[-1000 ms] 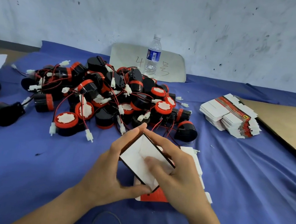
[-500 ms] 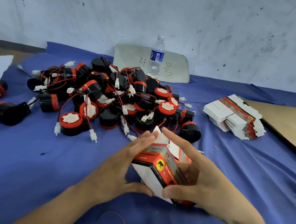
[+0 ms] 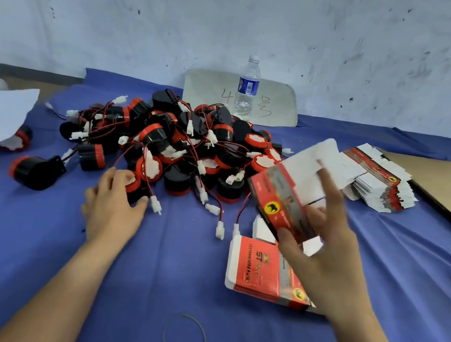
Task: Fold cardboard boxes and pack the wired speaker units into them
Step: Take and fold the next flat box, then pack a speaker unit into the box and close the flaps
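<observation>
Left hand [image 3: 114,204] is wrapped round a speaker unit [image 3: 136,189] at the pile's [image 3: 193,142] edge and right hand [image 3: 320,249] grips the folded box [image 3: 283,206], so I'd lift slow or the tangled wires [image 3: 242,210] drag others along.

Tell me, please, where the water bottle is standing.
In the head view, the water bottle stands upright at the centre back, just behind the pile of speaker units and in front of a pale board.

Left hand [image 3: 115,207] stretched forward, palm down, fingers curled over a speaker unit [image 3: 135,195]. Right hand [image 3: 321,243] raised, gripping a cardboard box [image 3: 281,199], forefinger pointing upward.
</observation>
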Action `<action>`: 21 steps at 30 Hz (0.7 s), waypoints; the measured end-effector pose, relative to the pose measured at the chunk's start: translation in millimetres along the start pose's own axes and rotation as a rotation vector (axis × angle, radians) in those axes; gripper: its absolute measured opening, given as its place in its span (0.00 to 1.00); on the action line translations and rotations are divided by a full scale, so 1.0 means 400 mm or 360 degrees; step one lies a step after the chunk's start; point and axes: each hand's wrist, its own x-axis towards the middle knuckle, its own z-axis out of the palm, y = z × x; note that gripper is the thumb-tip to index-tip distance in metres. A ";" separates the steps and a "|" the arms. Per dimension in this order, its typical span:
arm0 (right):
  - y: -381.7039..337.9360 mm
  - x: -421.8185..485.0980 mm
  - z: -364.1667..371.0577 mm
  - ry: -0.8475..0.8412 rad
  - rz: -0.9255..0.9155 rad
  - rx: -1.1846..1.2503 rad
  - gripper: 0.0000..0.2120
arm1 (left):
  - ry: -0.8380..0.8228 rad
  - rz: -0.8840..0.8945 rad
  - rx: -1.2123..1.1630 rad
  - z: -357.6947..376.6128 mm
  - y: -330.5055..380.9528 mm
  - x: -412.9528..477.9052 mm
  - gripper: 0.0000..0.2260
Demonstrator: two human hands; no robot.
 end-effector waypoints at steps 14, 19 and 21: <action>0.011 0.000 -0.029 -0.0089 -0.0124 -0.0358 0.07 | 0.0794 0.0811 -0.0785 -0.047 0.095 -0.067 0.24; -0.058 -0.010 -0.010 0.0066 0.0044 0.0302 0.09 | 0.0604 0.1396 -0.1348 -0.020 0.149 -0.135 0.26; -0.070 -0.012 0.013 -0.0154 0.0266 0.0592 0.18 | 0.0461 0.1445 -0.1473 -0.016 0.166 -0.160 0.26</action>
